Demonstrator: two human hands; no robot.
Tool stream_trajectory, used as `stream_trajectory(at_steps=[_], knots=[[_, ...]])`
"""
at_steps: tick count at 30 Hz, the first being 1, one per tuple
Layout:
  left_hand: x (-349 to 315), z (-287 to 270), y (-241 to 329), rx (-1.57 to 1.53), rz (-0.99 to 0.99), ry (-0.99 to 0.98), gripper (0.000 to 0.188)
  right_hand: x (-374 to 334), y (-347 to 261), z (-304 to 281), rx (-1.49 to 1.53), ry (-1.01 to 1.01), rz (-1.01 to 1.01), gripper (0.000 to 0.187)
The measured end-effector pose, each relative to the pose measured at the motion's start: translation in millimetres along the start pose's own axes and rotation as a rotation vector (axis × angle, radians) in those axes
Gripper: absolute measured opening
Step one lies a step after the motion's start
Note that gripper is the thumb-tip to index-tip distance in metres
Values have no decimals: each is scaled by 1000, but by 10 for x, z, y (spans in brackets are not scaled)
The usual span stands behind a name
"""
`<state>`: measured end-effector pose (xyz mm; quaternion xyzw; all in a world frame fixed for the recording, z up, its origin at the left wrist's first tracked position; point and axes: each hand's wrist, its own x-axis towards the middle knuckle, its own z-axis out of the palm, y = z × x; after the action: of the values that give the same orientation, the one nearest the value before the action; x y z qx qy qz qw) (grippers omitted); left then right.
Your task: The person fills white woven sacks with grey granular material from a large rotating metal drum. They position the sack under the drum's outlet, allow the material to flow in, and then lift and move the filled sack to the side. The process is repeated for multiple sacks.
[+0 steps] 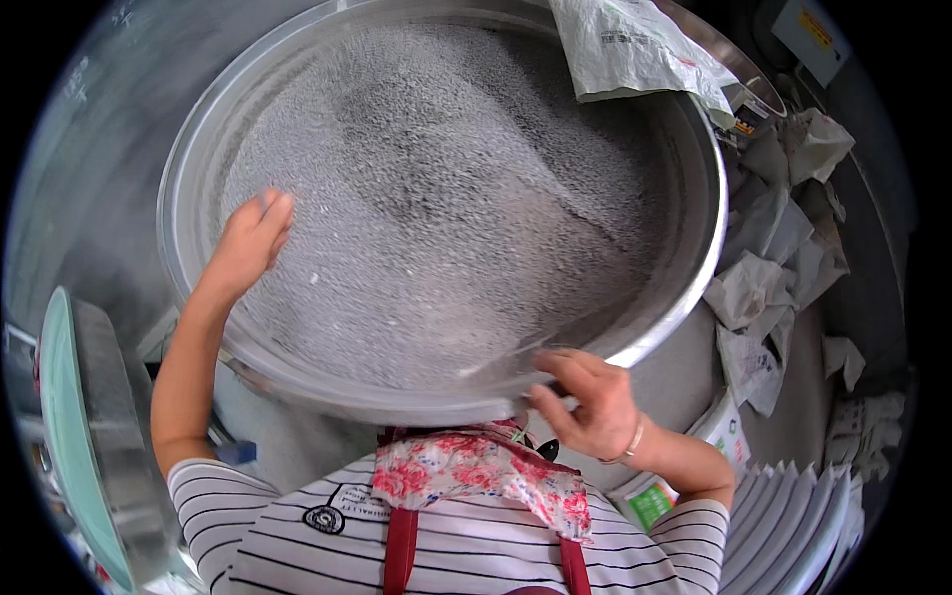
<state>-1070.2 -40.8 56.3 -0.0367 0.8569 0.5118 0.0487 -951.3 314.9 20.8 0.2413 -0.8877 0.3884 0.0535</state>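
Observation:
A large round metal basin [684, 307] in front of me holds a broad bed of grey granules [446, 218], heaped unevenly, with a few pale specks. Over the left side of the granules is my left hand [256, 238], closed, its fingers pressed together; whatever they may hold is hidden. My right hand [590, 402] is at the near rim, right of the middle. Its fingers are curved, with a gap between them and the thumb, and nothing shows in that gap. Motion slightly blurs its fingertips.
A white woven sack [640, 50] hangs over the far right rim. Crumpled sacks [759, 288] lie to the right of the basin. A stack of white sheet-like pieces [783, 526] stands at lower right, and a pale green rounded panel [74, 426] at left.

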Motion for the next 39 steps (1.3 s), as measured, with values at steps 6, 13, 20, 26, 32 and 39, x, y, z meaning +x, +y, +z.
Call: stream_trajectory(at_steps=[6,13,20,26,32,39], knots=[[-1056,1141,185,288,177,167,27,-277,431,-764,-54,-58,-316,32],[-1207,1968,339,378,157,166,16,13,953,-1459,-237,-137,-488,33],[-1197,2108,369,366,224,427,12,1281,1679,-1356,-659,-451,-476,17],[-1156,2173,426,415,147,550,10,2371,2646,-980,-1010,-658,-402,18],[-1056,2499,668,439,-20,707,11,3014,3310,-911,-1074,-826,-509,18],[-607,3805,1464,430,-6,753,10,3709,3693,-1212,-1170,-614,-839,15]])
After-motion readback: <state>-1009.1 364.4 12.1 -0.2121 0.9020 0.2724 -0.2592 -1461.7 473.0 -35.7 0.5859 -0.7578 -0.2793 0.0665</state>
